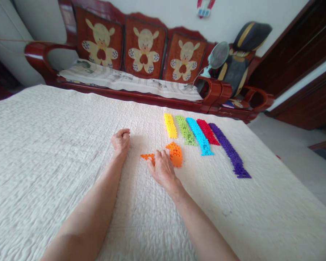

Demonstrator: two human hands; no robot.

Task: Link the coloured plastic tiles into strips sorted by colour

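Observation:
Toward the middle of the white quilted cover [57, 152], my right hand [164, 168] is closed with thumb and fingers on a flat orange plastic piece [147, 156] with toothed edges. Just beyond its knuckles lie more orange pieces [176, 154], gathered in a curved group and partly hidden by the hand. My left hand [121, 140] rests on the cover to the left, fingers curled in; whatever it may hold is hidden. Right of the orange pieces are strips of similar toothed pieces: yellow [170, 126], green [186, 130], blue [199, 136], red [208, 131] and purple [229, 150].
Behind the cover stands a dark red wooden sofa [220, 88] with bear-patterned cushions [144, 47]. A pale green fan [217, 56] and a dark backpack [235, 72] are at its right end. The cover's right edge drops to a grey floor [293, 145].

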